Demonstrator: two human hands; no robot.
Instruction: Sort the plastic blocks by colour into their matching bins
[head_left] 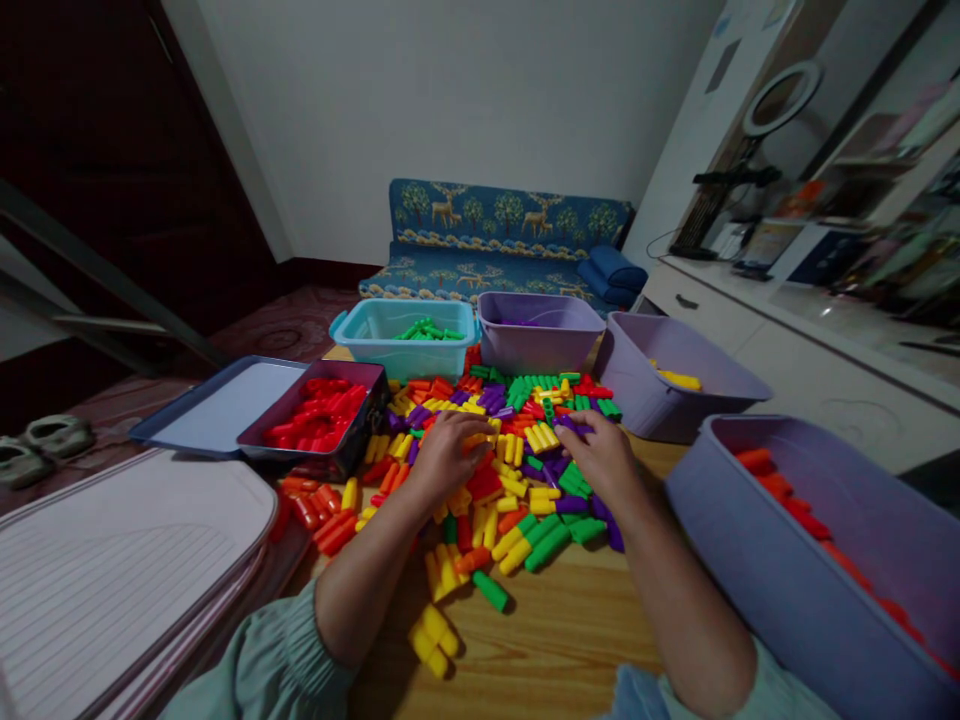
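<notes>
Head view: left hand (450,452) and right hand (602,458) lie curled atop the block pile (517,458); grip impossible to tell.

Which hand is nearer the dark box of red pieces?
Left. The left hand rests on the pile just right of the box; the right hand lies farther right.

Block pile (517,450) on table (570,640); bins (536,340) behind, right
</notes>
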